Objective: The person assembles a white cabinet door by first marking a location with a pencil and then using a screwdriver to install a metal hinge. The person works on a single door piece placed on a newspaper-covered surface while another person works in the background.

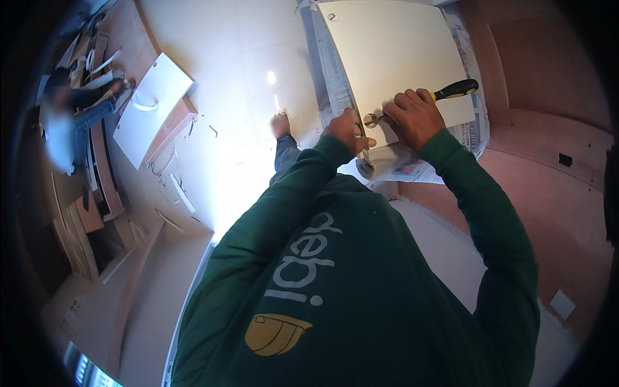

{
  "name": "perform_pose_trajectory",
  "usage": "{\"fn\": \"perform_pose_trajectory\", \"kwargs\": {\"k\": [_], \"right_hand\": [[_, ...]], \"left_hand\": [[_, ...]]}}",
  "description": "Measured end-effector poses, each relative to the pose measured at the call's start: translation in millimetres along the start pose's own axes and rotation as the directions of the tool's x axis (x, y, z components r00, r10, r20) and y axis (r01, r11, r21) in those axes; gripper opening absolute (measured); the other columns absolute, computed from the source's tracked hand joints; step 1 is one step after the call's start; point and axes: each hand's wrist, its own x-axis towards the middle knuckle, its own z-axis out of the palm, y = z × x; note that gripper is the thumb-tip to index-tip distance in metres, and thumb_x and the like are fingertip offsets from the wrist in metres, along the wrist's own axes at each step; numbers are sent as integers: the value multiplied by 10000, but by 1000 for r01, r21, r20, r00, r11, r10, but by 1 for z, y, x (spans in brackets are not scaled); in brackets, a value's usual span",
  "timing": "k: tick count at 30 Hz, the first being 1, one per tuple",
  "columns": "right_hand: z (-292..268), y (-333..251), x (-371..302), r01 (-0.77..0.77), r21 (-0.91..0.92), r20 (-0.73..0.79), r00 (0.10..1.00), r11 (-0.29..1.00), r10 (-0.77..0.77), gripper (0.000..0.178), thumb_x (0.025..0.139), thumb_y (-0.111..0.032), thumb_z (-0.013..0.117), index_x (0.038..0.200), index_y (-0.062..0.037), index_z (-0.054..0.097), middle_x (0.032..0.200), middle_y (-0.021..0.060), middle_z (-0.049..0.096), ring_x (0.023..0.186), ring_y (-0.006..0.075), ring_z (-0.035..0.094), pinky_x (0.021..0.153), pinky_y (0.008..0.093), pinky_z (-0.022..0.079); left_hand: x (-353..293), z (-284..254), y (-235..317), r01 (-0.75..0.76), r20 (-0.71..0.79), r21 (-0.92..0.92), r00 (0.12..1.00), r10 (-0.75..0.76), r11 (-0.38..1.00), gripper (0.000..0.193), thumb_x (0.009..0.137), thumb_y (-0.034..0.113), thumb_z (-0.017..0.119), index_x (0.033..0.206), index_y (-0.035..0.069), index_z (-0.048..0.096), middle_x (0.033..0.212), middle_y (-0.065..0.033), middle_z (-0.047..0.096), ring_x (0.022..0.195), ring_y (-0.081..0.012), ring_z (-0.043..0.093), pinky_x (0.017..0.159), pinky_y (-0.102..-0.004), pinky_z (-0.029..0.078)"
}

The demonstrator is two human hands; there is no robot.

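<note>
A cream cabinet door (406,51) lies flat in front of me, with a round hinge cup (371,120) near its left edge and another round hole (333,17) at the far corner. My right hand (414,120) is closed around a screwdriver (455,89) with a black and yellow handle. The handle points away to the right, and the tip end is by the hinge cup, largely behind my fingers. My left hand (349,131) is closed at the door's left edge beside the cup. What lies between its thumb and fingers is mostly hidden.
Newspaper and plastic wrapping (412,169) lie under the door. Reddish wooden panels (535,138) stand on the right. Across the pale floor (238,71), a white panel with a curved handle (158,106) rests on wood. Another person (77,116) sits at far left among boards and scraps.
</note>
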Motion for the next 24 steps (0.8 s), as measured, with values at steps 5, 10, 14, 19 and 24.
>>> {"fn": "perform_pose_trajectory", "kwargs": {"k": [5, 10, 14, 19, 24], "right_hand": [[11, 15, 24, 178, 19, 9, 984, 984, -179, 84, 832, -185, 722, 884, -139, 674, 859, 32, 614, 930, 228, 598, 896, 401, 440], [14, 33, 39, 374, 42, 93, 922, 927, -376, 101, 833, -210, 726, 900, -147, 686, 852, 30, 608, 936, 229, 595, 895, 405, 440], [17, 39, 46, 423, 78, 68, 901, 903, -428, 97, 838, -222, 724, 905, -158, 693, 855, 30, 610, 943, 230, 596, 897, 405, 437], [17, 41, 62, 488, 124, 152, 851, 864, -503, 86, 834, -219, 722, 881, -155, 690, 851, 34, 620, 938, 233, 600, 897, 402, 429], [14, 42, 78, 564, 155, 253, 771, 811, -584, 84, 822, -223, 724, 854, -153, 691, 823, 31, 622, 911, 234, 607, 882, 400, 425]], "left_hand": [[-8, 3, 2, 22, -46, -64, 999, -25, 998, 592, 748, 222, 893, 1157, -34, 550, 1003, -198, 736, 954, -325, 729, 859, -408, 555], [-9, 7, -6, 14, -74, -79, 997, -20, 997, 593, 754, 253, 892, 1177, -17, 576, 1036, -179, 719, 974, -305, 700, 875, -405, 547], [-14, 12, -3, 25, -122, -102, 992, -37, 994, 578, 744, 246, 898, 1172, 10, 589, 1036, -174, 719, 964, -300, 698, 868, -405, 549], [-14, 15, -7, 13, -168, -75, 985, -26, 997, 580, 730, 251, 908, 1160, 15, 598, 1022, -164, 720, 964, -295, 698, 856, -407, 550], [-15, 19, -7, 15, -198, -64, 980, -28, 998, 581, 726, 248, 914, 1156, 14, 601, 1024, -153, 714, 922, -279, 708, 830, -394, 560]]}}
